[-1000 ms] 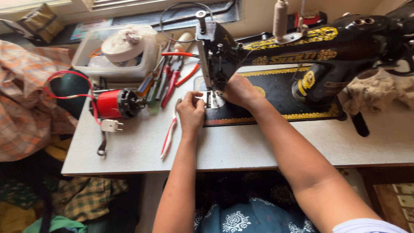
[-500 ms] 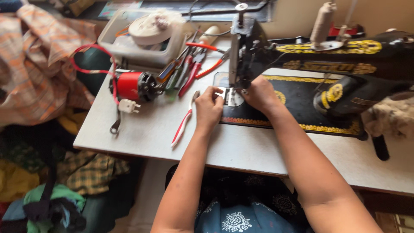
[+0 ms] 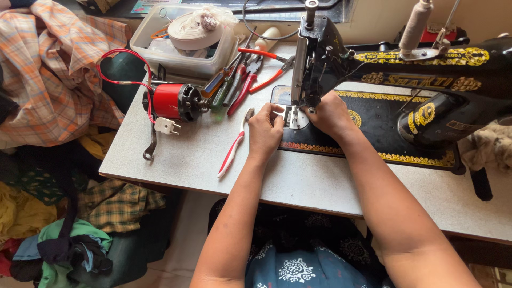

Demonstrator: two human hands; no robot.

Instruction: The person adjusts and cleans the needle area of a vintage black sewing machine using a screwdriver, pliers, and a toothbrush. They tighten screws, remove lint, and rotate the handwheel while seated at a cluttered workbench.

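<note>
A black sewing machine [image 3: 405, 90] with gold ornament stands on the white table [image 3: 213, 160]. Both my hands are at its needle area. My left hand [image 3: 265, 129] rests on the left edge of the metal needle plate [image 3: 295, 118], fingers bent toward the presser foot. My right hand [image 3: 329, 113] is curled just right of the needle, under the machine head; whether it pinches anything small is hidden. A red-and-white toothbrush [image 3: 233, 144] lies on the table just left of my left hand.
A red electric motor [image 3: 173, 102] with a red wire and white plug sits at the table's left. Pliers and screwdrivers [image 3: 240, 80] lie behind it, beside a clear plastic box [image 3: 176, 45] of tape. A spanner [image 3: 151, 144] lies near the left edge. Clothes [image 3: 53, 80] are piled on the left.
The camera has swung so the table sits further right and closer. Both hands stay at the needle plate with little movement.
</note>
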